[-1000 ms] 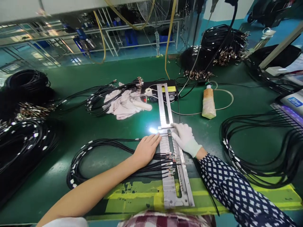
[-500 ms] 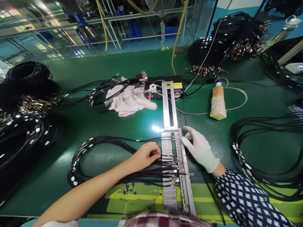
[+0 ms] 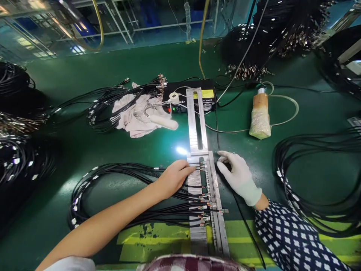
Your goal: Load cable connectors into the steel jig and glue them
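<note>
– Moved toward the far end of the metal jig point(image 3: 197, 124) since last frame: your left hand point(image 3: 175, 178). Fingers?
– Thumb and index pinch a black cable point(image 3: 198, 168) across the jig; its connector point(image 3: 202, 168) sits just past your fingertips. Your gloved right hand point(image 3: 238, 178): empty, half-curled, thumb apart, beside the jig.
– Containers?
– Wrapped bottle point(image 3: 260, 121) beyond that glove. Can't tell contents.

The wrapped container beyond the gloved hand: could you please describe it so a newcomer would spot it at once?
On the green table, find the yellow-labelled black control box, then look right, beyond the gloved right hand. The wrapped container is tan at the top and pale below, unlike the black cable coil nearer the person.
</note>
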A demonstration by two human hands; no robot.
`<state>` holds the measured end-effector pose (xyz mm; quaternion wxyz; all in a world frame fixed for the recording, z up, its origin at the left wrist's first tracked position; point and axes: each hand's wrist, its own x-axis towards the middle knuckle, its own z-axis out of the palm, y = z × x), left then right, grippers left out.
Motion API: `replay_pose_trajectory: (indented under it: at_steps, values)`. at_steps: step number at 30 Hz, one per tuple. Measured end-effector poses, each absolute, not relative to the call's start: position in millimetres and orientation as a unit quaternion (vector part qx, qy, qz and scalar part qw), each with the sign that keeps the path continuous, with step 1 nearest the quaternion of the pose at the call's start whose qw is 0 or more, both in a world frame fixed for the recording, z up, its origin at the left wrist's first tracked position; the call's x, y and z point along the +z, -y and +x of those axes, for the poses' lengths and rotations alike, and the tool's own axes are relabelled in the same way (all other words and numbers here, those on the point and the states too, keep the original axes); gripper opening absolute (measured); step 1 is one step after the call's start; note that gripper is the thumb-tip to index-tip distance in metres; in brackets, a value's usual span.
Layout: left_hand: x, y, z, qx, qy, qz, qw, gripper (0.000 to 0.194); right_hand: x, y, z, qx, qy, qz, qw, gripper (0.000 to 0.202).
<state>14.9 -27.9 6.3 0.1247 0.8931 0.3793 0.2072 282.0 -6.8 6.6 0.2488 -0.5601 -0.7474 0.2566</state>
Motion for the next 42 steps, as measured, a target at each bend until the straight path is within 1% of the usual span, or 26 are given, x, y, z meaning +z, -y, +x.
replay_pose_trajectory:
  at_steps: [5, 10, 15, 17, 19, 21, 26, 29, 32, 38, 42]
  values:
    - [5, 25, 18, 0.180, -0.365, 0.911, 0.074, 0.036, 8, 7, 281, 0.250, 0.748, -0.561, 0.253, 0.026]
    - [5, 26, 18, 0.201, -0.346, 0.911, 0.099, 0.033, 9, 7, 280, 0.233, 0.756, -0.559, 0.248, 0.026]
    - [-2, 42, 16, 0.163, -0.390, 0.906, 0.027, 0.034, 7, 6, 280, 0.232, 0.757, -0.559, 0.245, 0.025]
    - [-7, 49, 15, 0.143, -0.396, 0.907, 0.027, 0.039, 5, 5, 280, 0.227, 0.760, -0.559, 0.244, 0.025]
    - [-9, 52, 15, 0.134, -0.402, 0.905, 0.042, 0.042, 4, 5, 280, 0.219, 0.761, -0.560, 0.244, 0.025]
    - [-5, 54, 14, 0.135, -0.413, 0.898, 0.069, 0.041, 2, 6, 281, 0.213, 0.761, -0.559, 0.250, 0.024]
    - [20, 60, 7, 0.145, -0.447, 0.856, 0.216, 0.027, 1, 13, 283, 0.217, 0.769, -0.542, 0.259, 0.023]
    - [29, 64, 6, 0.159, -0.441, 0.849, 0.244, 0.018, 1, 16, 284, 0.215, 0.772, -0.542, 0.252, 0.024]
    - [28, 63, 8, 0.192, -0.421, 0.864, 0.197, 0.023, 1, 16, 284, 0.212, 0.768, -0.548, 0.253, 0.025]
    - [14, 58, 6, 0.213, -0.434, 0.875, 0.019, 0.021, 3, 14, 282, 0.217, 0.767, -0.548, 0.252, 0.024]
    - [8, 56, 7, 0.194, -0.423, 0.885, -0.010, 0.021, 4, 13, 282, 0.224, 0.767, -0.546, 0.252, 0.024]
